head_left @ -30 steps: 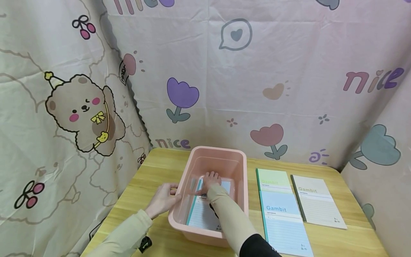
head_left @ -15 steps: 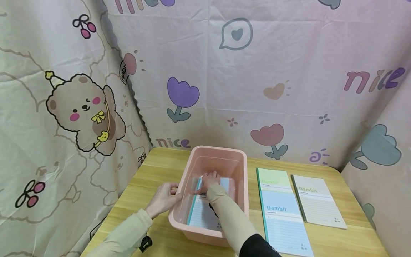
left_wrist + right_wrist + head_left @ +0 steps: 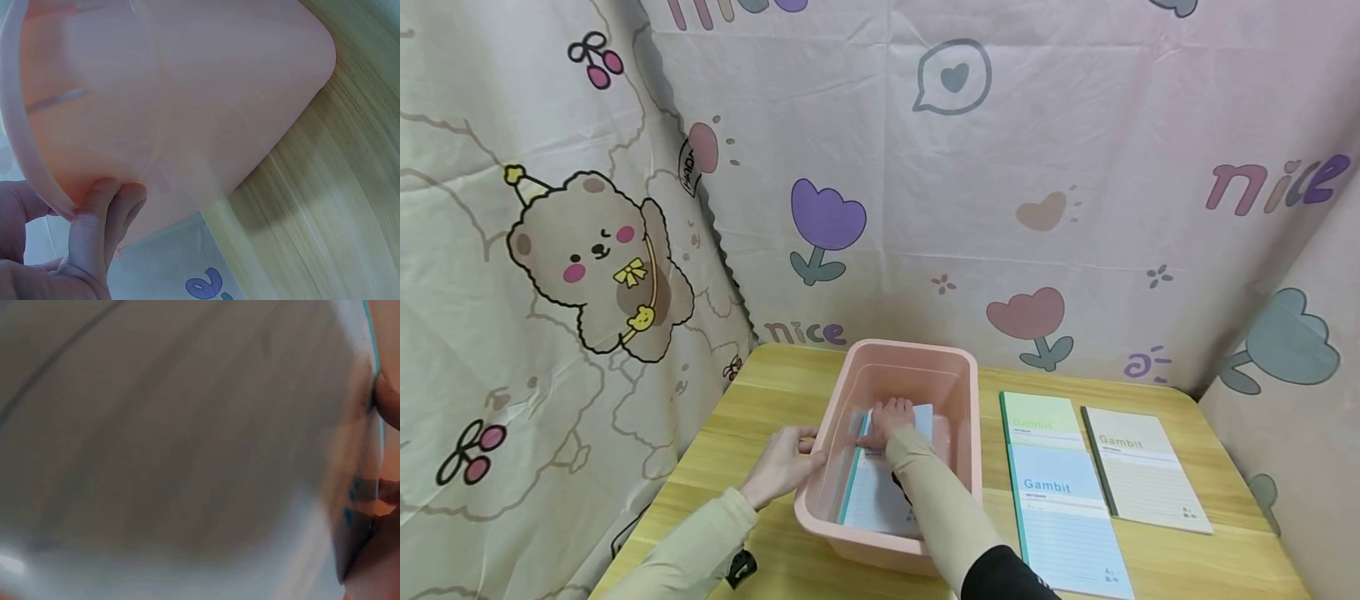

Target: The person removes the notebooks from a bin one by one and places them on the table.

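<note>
A pink plastic tub (image 3: 868,557) stands on the wooden table. My left hand (image 3: 781,468) grips its left rim; in the left wrist view the fingers (image 3: 89,234) bend over the edge of the tub (image 3: 231,87). Inside the tub lies a blue notebook (image 3: 880,498) with a turquoise spine. Reaching in, my right hand (image 3: 891,422) holds the notebook near its far end, thumb at the spine side. The right wrist view has the notebook's cover (image 3: 187,425) close up, with fingertips at its edge (image 3: 389,403). The forearm hides part of the cover.
Right of the tub, a blue Gambit notebook (image 3: 1067,533) overlaps a green one (image 3: 1037,412). A beige Gambit notebook (image 3: 1146,475) lies farther right. Patterned curtains (image 3: 887,167) stand behind and beside the table (image 3: 752,400).
The notebook in the tub has shifted slightly toward the far end and rightward, and its far edge appears higher, along with my right hand. My left hand stays on the rim.
</note>
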Motion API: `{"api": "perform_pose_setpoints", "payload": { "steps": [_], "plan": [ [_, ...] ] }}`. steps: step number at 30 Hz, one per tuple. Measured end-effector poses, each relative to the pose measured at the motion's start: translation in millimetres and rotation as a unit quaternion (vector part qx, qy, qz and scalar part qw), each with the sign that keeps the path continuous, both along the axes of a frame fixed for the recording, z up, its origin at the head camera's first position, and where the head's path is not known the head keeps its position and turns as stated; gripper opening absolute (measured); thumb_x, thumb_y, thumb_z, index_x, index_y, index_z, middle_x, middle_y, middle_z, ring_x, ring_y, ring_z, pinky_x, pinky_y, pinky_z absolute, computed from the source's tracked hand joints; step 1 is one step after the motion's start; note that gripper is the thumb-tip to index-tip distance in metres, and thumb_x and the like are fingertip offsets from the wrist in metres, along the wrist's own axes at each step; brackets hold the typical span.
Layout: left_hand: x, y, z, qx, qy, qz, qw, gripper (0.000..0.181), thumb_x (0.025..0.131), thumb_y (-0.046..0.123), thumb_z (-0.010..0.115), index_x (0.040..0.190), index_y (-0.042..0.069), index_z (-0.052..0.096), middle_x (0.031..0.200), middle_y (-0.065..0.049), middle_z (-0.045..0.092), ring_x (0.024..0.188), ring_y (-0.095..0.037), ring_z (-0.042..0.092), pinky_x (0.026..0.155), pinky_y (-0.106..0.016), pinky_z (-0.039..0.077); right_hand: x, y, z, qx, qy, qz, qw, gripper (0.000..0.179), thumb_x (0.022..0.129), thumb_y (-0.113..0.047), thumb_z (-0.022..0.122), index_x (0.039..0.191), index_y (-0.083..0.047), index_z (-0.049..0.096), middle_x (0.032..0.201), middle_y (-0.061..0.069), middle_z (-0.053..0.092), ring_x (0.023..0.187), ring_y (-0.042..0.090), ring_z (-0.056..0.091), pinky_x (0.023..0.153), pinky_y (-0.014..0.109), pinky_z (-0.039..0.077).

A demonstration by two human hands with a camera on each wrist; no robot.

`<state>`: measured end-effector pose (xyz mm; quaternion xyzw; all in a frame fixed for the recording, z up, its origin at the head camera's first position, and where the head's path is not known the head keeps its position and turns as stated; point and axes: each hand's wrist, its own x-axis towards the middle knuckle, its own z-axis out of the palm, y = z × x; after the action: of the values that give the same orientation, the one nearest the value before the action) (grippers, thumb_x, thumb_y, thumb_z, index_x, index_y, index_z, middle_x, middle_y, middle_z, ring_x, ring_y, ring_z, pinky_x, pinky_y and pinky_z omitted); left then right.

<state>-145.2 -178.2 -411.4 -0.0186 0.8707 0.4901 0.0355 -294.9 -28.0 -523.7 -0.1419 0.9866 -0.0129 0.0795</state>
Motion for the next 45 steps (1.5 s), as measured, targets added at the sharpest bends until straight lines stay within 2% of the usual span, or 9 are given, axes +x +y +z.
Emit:
{"api": "perform_pose_setpoints", "payload": {
  "steps": [4, 9, 18, 26, 33, 36, 41, 45],
  "plan": [
    [-0.4, 1.0, 0.6, 0.002, -0.001, 0.001, 1.0000, 0.041, 0.085, -0.003, 0.062, 0.125, -0.014, 0.062, 0.106, -0.029, 0.074, 0.091, -0.035, 0.076, 0.073, -0.041, 0.065, -3.3, 2, -2.0, 0.001, 0.003, 0.000, 1.0000, 0.087, 0.081, -0.077, 0.060, 0.134, -0.008, 0.056, 0.135, 0.017, 0.059, 0.125, 0.031, 0.053, 0.111, 0.044, 0.040],
    [-0.8, 1.4, 0.8, 0.002, -0.001, -0.003, 1.0000, 0.041, 0.085, -0.003, 0.062, 0.125, -0.013, 0.062, 0.107, -0.030, 0.073, 0.091, -0.034, 0.076, 0.073, -0.041, 0.065, -4.4, 5, -0.5, 0.002, 0.017, 0.000, 0.9998, 0.081, 0.084, -0.073, 0.059, 0.131, -0.008, 0.056, 0.131, 0.016, 0.061, 0.120, 0.030, 0.054, 0.108, 0.044, 0.041],
    [-0.9, 2.4, 1.4, -0.001, -0.001, -0.002, 1.0000, 0.042, 0.084, -0.003, 0.062, 0.124, -0.013, 0.063, 0.106, -0.029, 0.074, 0.093, -0.034, 0.076, 0.076, -0.041, 0.064, -3.2, 11, 10.4, 0.014, 0.064, -0.017, 0.9977, 0.082, 0.077, -0.079, 0.062, 0.122, -0.010, 0.057, 0.119, 0.013, 0.066, 0.109, 0.028, 0.058, 0.099, 0.041, 0.045],
    [-1.1, 1.9, 2.8, 0.003, -0.008, -0.003, 1.0000, 0.043, 0.085, -0.002, 0.062, 0.126, -0.014, 0.061, 0.108, -0.030, 0.073, 0.092, -0.035, 0.076, 0.074, -0.041, 0.065, -7.8, 11, 16.0, 0.007, 0.096, -0.001, 0.9954, 0.078, 0.078, -0.076, 0.064, 0.119, -0.010, 0.057, 0.115, 0.015, 0.067, 0.104, 0.030, 0.060, 0.094, 0.041, 0.046],
    [0.0, 0.1, 3.4, -0.004, -0.012, 0.001, 0.9999, 0.043, 0.086, -0.001, 0.063, 0.127, -0.012, 0.062, 0.109, -0.029, 0.073, 0.095, -0.036, 0.075, 0.076, -0.042, 0.065, -9.5, 13, 27.0, 0.008, 0.113, 0.014, 0.9934, 0.074, 0.081, -0.075, 0.062, 0.118, -0.011, 0.057, 0.117, 0.015, 0.069, 0.104, 0.030, 0.060, 0.094, 0.042, 0.047],
    [-0.2, -0.2, 3.3, -0.006, -0.013, 0.000, 0.9999, 0.042, 0.086, -0.001, 0.063, 0.127, -0.011, 0.062, 0.108, -0.028, 0.074, 0.093, -0.036, 0.076, 0.075, -0.042, 0.065, -10.6, 15, 32.1, 0.005, 0.113, 0.016, 0.9934, 0.075, 0.081, -0.076, 0.061, 0.119, -0.011, 0.056, 0.121, 0.016, 0.068, 0.110, 0.031, 0.060, 0.096, 0.043, 0.047],
    [-0.7, -0.7, 2.6, -0.004, -0.015, -0.002, 0.9999, 0.043, 0.085, -0.001, 0.063, 0.127, -0.011, 0.062, 0.105, -0.026, 0.075, 0.089, -0.033, 0.076, 0.073, -0.041, 0.065, -11.8, 16, 44.2, -0.010, 0.113, 0.020, 0.9933, 0.081, 0.082, -0.076, 0.060, 0.129, -0.010, 0.055, 0.134, 0.019, 0.063, 0.122, 0.034, 0.057, 0.106, 0.046, 0.045],
    [-0.7, -0.5, 2.4, -0.004, -0.013, -0.004, 0.9999, 0.042, 0.086, -0.001, 0.063, 0.127, -0.011, 0.062, 0.105, -0.026, 0.075, 0.090, -0.033, 0.076, 0.073, -0.041, 0.065, -11.2, 16, 55.8, -0.016, 0.121, 0.030, 0.9920, 0.081, 0.082, -0.075, 0.061, 0.130, -0.010, 0.055, 0.130, 0.017, 0.065, 0.118, 0.032, 0.059, 0.104, 0.045, 0.046]
  ]
}}
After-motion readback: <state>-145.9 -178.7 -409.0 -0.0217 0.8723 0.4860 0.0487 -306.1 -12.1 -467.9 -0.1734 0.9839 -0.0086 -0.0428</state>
